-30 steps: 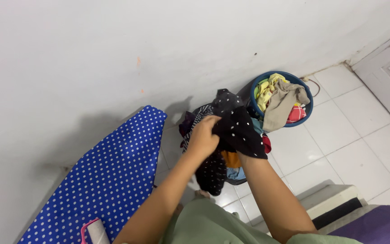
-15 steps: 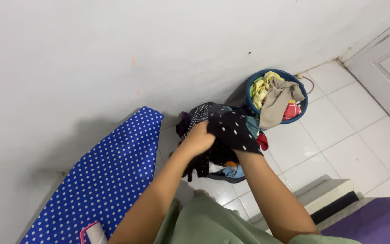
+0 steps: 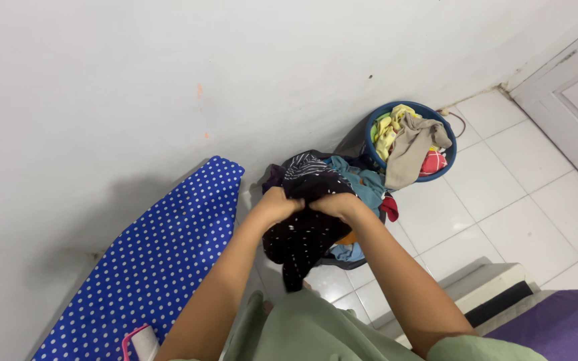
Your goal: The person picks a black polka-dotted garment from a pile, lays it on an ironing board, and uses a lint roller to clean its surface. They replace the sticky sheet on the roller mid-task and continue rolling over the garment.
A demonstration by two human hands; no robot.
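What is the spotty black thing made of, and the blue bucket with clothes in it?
The spotty black garment looks like thin, soft cloth: it hangs limp and bunches in both hands. The blue bucket is probably plastic: its rim looks smooth, stiff and evenly round.

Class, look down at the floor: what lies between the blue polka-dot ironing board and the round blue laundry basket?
In the head view, a heap of mixed clothes lies between the blue polka-dot ironing board and the round blue laundry basket, against the white wall.
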